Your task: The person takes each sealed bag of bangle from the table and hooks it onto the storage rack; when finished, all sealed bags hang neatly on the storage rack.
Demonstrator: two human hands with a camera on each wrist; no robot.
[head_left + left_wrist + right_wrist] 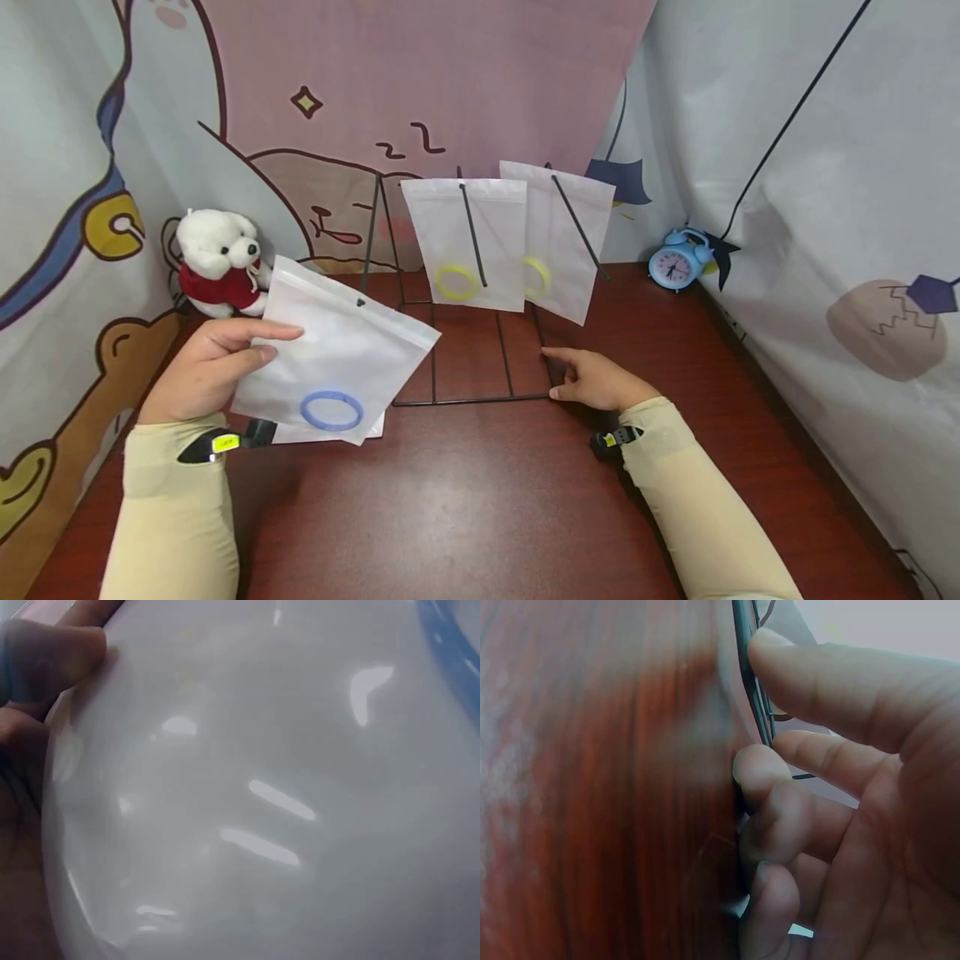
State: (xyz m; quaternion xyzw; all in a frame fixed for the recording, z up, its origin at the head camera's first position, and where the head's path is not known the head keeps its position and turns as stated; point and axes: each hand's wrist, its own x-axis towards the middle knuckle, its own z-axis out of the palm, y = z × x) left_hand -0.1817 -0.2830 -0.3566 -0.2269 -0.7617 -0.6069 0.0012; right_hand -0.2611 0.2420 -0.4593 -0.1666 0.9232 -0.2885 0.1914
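Observation:
My left hand (198, 367) pinches the left edge of a white zip bag (322, 342) between thumb and index finger. A hang hole shows near the bag's top seal, and a blue ring (330, 427) shows near its bottom. The bag fills most of the left wrist view. At the front right corner of a black wire rack (472, 402), my right hand (603, 382) grips the base wire with thumb and index finger. Two more white bags, a front one (431, 225) and a right one (573, 275), hang from the rack's prongs, each with a yellow ring inside.
Beneath the held bag, another white sheet or bag (300, 436) lies on the dark red table (450, 517). A white toy bear (221, 287) in red sits at the back left. A blue alarm clock (672, 268) stands at the back right. Printed cloth surrounds the table.

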